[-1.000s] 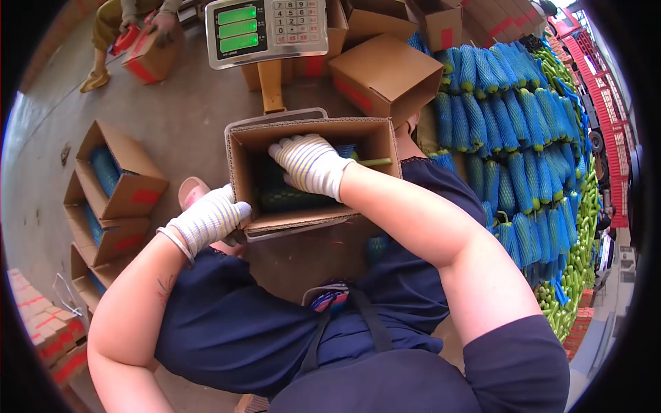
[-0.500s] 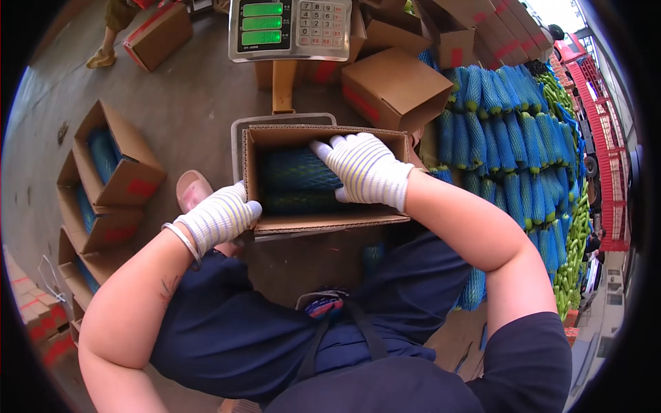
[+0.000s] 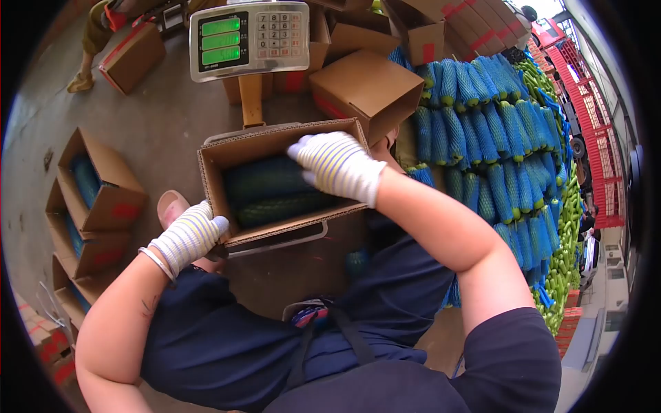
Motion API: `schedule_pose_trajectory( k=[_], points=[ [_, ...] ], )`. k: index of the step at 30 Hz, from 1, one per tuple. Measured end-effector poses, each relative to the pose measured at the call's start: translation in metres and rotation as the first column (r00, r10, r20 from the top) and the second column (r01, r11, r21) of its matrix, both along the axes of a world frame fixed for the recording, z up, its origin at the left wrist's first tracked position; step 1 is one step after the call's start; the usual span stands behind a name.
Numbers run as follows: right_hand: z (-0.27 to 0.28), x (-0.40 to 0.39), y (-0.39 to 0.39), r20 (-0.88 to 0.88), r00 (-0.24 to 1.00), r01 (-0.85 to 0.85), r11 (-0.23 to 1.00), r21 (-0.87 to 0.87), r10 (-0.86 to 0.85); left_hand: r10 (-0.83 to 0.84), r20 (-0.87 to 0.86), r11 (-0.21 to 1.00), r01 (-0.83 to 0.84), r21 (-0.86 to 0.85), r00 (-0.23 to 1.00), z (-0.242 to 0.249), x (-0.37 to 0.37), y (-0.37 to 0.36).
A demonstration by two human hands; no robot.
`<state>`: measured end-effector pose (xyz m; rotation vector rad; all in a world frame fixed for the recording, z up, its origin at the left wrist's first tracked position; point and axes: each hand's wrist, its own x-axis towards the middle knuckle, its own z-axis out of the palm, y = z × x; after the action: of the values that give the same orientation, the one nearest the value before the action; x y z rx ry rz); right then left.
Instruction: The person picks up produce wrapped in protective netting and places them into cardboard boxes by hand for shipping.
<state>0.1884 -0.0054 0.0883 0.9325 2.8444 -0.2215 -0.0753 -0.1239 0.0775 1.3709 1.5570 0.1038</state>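
An open cardboard box (image 3: 289, 228) rests tilted on the platform of a scale (image 3: 249, 43) with a lit green display. Inside the box lie long green vegetables (image 3: 268, 182) in dark blue netting. My left hand (image 3: 189, 235), in a striped white glove, is closed on the box's near left corner, with its thumb at the rim. My right hand (image 3: 337, 165), gloved the same way, is over the right part of the box with its fingers bent; whether it holds anything is hidden and blurred.
Three open boxes (image 3: 103, 196) with netted vegetables stand at the left. A closed box (image 3: 372, 89) is beyond the scale's right side. Rows of blue-netted vegetables (image 3: 482, 131) are piled at the right, beside loose green ones (image 3: 568, 241). Another person's leg (image 3: 86, 65) shows at the top left.
The box has turned and its left end has shifted left, with my left hand still at its corner. My right hand has drawn back slightly from the vegetables. The view has shifted.
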Motion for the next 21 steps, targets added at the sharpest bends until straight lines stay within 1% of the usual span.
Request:
schedule_pose_trajectory(
  k=[1,2,3,4,5,6,7,8,9,10,11,12,13,15,16,17,18,19,20,21],
  points=[
    [0.016,0.005,-0.004,0.028,0.996,0.086,0.996,0.027,-0.086,0.002,0.005,1.000,-0.002,-0.006,1.000,-0.006,-0.001,-0.002],
    [0.039,0.000,-0.007,0.210,0.970,0.133,0.991,-0.026,-0.125,0.037,0.060,0.999,-0.038,0.014,0.997,-0.014,-0.005,-0.004],
    [0.054,-0.002,-0.010,0.387,0.910,0.191,0.979,-0.069,-0.151,0.067,0.116,0.997,-0.071,0.032,0.991,-0.012,-0.003,-0.004],
    [0.050,-0.002,-0.012,0.437,0.893,0.173,0.980,-0.102,-0.112,0.043,0.051,0.999,-0.043,0.016,0.998,-0.005,0.000,-0.004],
    [0.042,-0.007,-0.011,0.482,0.873,0.155,0.979,-0.131,-0.074,0.034,0.053,0.999,-0.036,0.022,0.998,-0.001,0.002,-0.002],
    [0.024,-0.014,-0.009,0.554,0.831,0.172,0.974,-0.151,-0.061,0.014,0.004,0.999,-0.014,0.046,1.000,0.001,0.004,-0.003],
    [0.008,-0.022,-0.007,0.588,0.804,0.209,0.966,-0.154,-0.081,-0.003,-0.048,0.998,0.006,0.068,0.999,0.004,0.004,-0.004],
    [-0.008,-0.028,-0.003,0.639,0.768,0.171,0.976,-0.137,-0.045,0.011,-0.078,1.000,-0.011,0.009,0.997,0.012,0.007,-0.003],
    [-0.024,-0.032,0.004,0.686,0.727,0.128,0.984,-0.127,-0.006,0.016,-0.083,1.000,-0.016,0.005,0.996,0.010,0.005,-0.003],
    [-0.046,-0.027,0.012,0.670,0.741,0.149,0.983,-0.106,-0.040,0.032,-0.029,0.999,-0.032,0.009,0.999,0.006,0.003,-0.004],
    [-0.049,-0.027,0.016,0.653,0.754,0.171,0.981,-0.088,-0.073,0.048,0.025,0.999,-0.048,0.010,0.999,0.002,0.000,-0.006],
    [-0.048,-0.030,0.021,0.676,0.736,0.168,0.977,-0.127,-0.039,0.040,0.093,0.994,-0.049,0.101,0.995,-0.001,-0.003,-0.009],
    [-0.057,-0.032,0.023,0.675,0.737,0.161,0.977,-0.139,-0.025,0.048,0.091,0.994,-0.056,0.089,0.995,-0.005,-0.005,-0.011],
    [-0.080,-0.032,0.032,0.688,0.722,0.182,0.979,-0.095,-0.068,0.206,0.151,0.976,-0.192,-0.104,0.967,-0.010,-0.007,-0.006],
    [-0.090,-0.034,0.034,0.716,0.690,0.236,0.968,-0.083,-0.107,0.186,0.173,0.980,-0.170,-0.105,0.967,-0.006,-0.006,-0.004],
    [-0.114,-0.033,0.039,0.705,0.686,0.295,0.955,-0.045,-0.179,0.176,0.168,0.982,-0.161,-0.097,0.970,-0.012,-0.011,-0.005],
    [-0.120,-0.030,0.038,0.689,0.707,0.267,0.963,-0.046,-0.163,-0.107,0.060,0.983,0.097,0.156,0.992,-0.023,-0.019,-0.006],
    [-0.125,-0.026,0.038,0.672,0.726,0.239,0.970,-0.045,-0.147,-0.351,-0.113,0.857,0.367,0.363,0.930,-0.031,-0.026,-0.006],
    [-0.120,-0.026,0.041,0.665,0.730,0.247,0.968,-0.038,-0.160,-0.163,-0.013,0.978,0.164,0.132,0.986,-0.015,-0.015,-0.001],
    [-0.115,-0.026,0.044,0.666,0.742,0.209,0.971,-0.117,-0.079,-0.170,-0.022,0.976,0.172,0.135,0.985,-0.012,-0.014,0.000]
  ],
)
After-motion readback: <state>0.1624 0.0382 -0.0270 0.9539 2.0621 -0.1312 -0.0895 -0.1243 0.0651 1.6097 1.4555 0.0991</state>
